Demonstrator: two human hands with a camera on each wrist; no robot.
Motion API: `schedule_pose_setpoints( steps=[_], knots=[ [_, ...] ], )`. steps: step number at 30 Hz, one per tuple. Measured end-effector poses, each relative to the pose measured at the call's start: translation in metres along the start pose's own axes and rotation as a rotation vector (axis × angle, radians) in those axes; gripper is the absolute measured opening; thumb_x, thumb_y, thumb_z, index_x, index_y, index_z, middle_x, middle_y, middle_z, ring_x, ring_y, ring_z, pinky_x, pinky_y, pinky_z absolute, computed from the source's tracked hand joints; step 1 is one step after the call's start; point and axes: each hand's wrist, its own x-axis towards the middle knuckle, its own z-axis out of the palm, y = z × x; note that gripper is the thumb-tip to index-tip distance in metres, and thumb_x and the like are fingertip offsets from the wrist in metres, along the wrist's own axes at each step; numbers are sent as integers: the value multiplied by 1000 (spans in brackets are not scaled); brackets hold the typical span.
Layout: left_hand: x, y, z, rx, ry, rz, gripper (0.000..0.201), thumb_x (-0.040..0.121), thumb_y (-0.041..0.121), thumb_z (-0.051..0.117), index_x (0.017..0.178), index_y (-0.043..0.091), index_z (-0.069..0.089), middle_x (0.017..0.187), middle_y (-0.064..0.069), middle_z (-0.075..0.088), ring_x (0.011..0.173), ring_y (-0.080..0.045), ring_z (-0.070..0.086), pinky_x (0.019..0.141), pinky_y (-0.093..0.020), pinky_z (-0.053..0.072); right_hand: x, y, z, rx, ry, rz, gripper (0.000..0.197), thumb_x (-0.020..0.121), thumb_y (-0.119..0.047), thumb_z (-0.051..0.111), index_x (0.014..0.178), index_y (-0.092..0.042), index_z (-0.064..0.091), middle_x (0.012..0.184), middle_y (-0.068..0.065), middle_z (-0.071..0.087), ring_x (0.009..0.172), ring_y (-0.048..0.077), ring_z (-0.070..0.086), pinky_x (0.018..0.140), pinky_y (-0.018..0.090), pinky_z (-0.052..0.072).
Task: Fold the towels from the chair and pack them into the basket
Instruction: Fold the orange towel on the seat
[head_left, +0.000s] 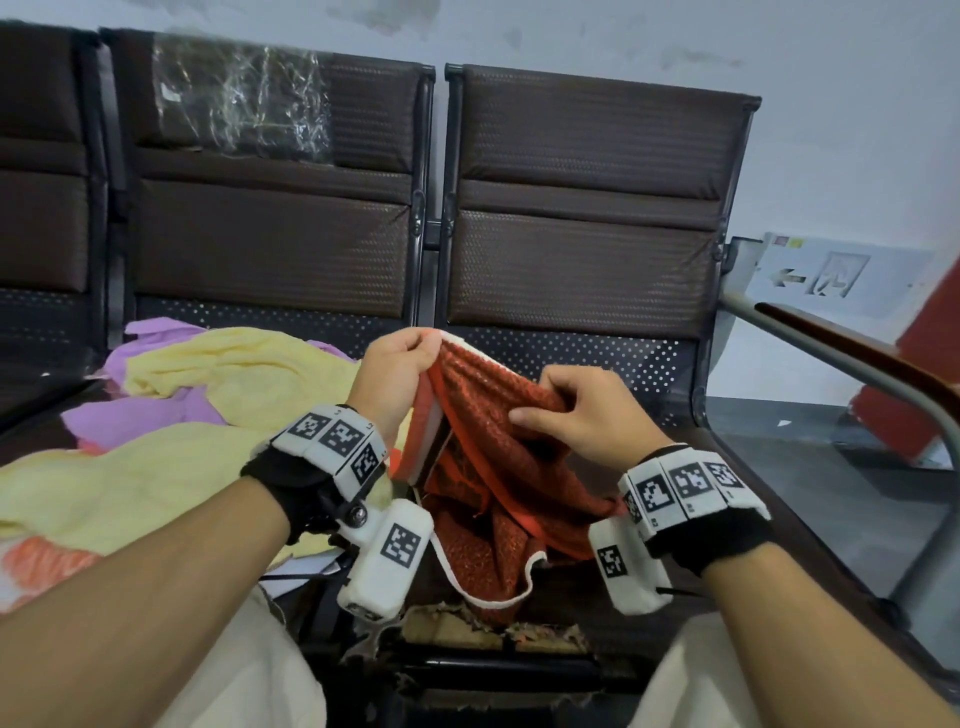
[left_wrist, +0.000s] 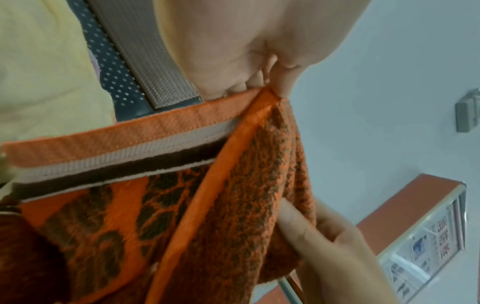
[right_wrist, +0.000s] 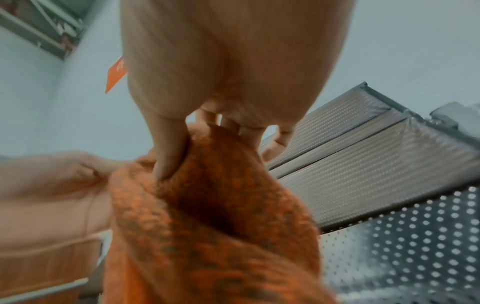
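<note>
An orange-and-brown patterned towel (head_left: 488, 467) with a white-edged hem hangs between both hands above the chair seat. My left hand (head_left: 402, 364) pinches its top corner, seen up close in the left wrist view on the orange towel (left_wrist: 233, 205) by my left hand (left_wrist: 270, 90). My right hand (head_left: 566, 410) grips a bunched fold a little lower and to the right; the right wrist view shows my right hand (right_wrist: 187, 139) with thumb and fingers closed on the orange towel (right_wrist: 215, 216). More towels, yellow (head_left: 234, 374) and purple (head_left: 150, 415), lie heaped on the seat at left. No basket shows.
A row of brown padded chairs (head_left: 587, 208) with perforated metal seats backs the scene against a pale wall. A metal armrest (head_left: 841, 364) runs at the right. The torn front edge of the seat (head_left: 467, 629) is below the towel. My knees are at the bottom.
</note>
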Motion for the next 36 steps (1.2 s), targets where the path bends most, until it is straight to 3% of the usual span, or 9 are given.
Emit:
schedule_pose_setpoints(
  steps=[6, 12, 14, 16, 19, 21, 25, 31, 36],
  knots=[
    [5, 1, -24, -56, 163, -61, 35, 95, 16, 40, 69, 17, 63, 76, -6, 50, 74, -21, 46, 67, -35, 41, -17, 14, -14, -327, -221, 8, 20, 74, -44, 76, 70, -31, 62, 67, -9, 64, 73, 12, 61, 74, 27, 42],
    [16, -1, -54, 75, 320, -167, 30, 97, 26, 41, 83, 8, 60, 89, -16, 56, 93, -27, 50, 101, -52, 43, -39, 30, -25, -655, -520, 256, 31, 80, -52, 67, 103, -30, 67, 101, -4, 69, 103, 19, 60, 96, 34, 40],
    [16, -4, -54, 156, 333, -151, 39, 98, 23, 39, 104, -8, 60, 102, -31, 57, 90, -31, 52, 98, -50, 44, -43, 34, -28, -561, -462, 299, 23, 83, -45, 68, 94, -26, 67, 93, -3, 68, 95, 19, 61, 84, 30, 44],
    [13, -5, -51, 197, 367, -114, 39, 98, 23, 39, 98, -10, 61, 89, -35, 52, 81, -26, 46, 84, -42, 44, -46, 35, -34, -375, -321, 352, 19, 84, -40, 69, 95, -27, 61, 82, -7, 65, 84, 14, 63, 69, 22, 42],
    [11, -9, -47, 230, 378, -95, 37, 98, 23, 40, 65, 6, 48, 62, -7, 35, 65, -21, 36, 68, -34, 29, -49, 36, -39, -309, -245, 363, 31, 84, -31, 71, 112, -33, 59, 79, -8, 66, 70, 2, 58, 64, 16, 40],
    [8, -9, -46, 270, 360, -60, 34, 98, 22, 39, 72, 6, 55, 67, -6, 45, 70, -23, 43, 72, -36, 37, -48, 36, -36, -367, -291, 385, 13, 85, -28, 71, 96, -34, 68, 83, -5, 70, 61, -4, 54, 59, 12, 41],
    [8, -11, -47, 372, 379, 8, 33, 99, 23, 37, 106, 1, 61, 107, -19, 63, 103, -33, 56, 89, -38, 42, -45, 34, -30, -414, -223, 325, 6, 79, -23, 76, 85, -24, 77, 89, -6, 64, 82, 10, 61, 77, 25, 48],
    [7, -11, -47, 414, 382, 50, 31, 100, 23, 36, 107, 3, 59, 107, -17, 62, 101, -32, 56, 81, -33, 39, -41, 32, -29, -496, -37, 167, 8, 81, -30, 73, 79, -22, 72, 107, -8, 47, 109, 17, 39, 101, 31, 31],
    [1, -1, -48, 430, 408, 120, 29, 100, 21, 39, 105, 3, 60, 100, -12, 61, 100, -29, 56, 76, -29, 36, -34, 25, -36, -251, 239, 386, 15, 91, -22, 58, 78, -15, 53, 79, 3, 59, 87, 30, 59, 76, 33, 42]
  ],
)
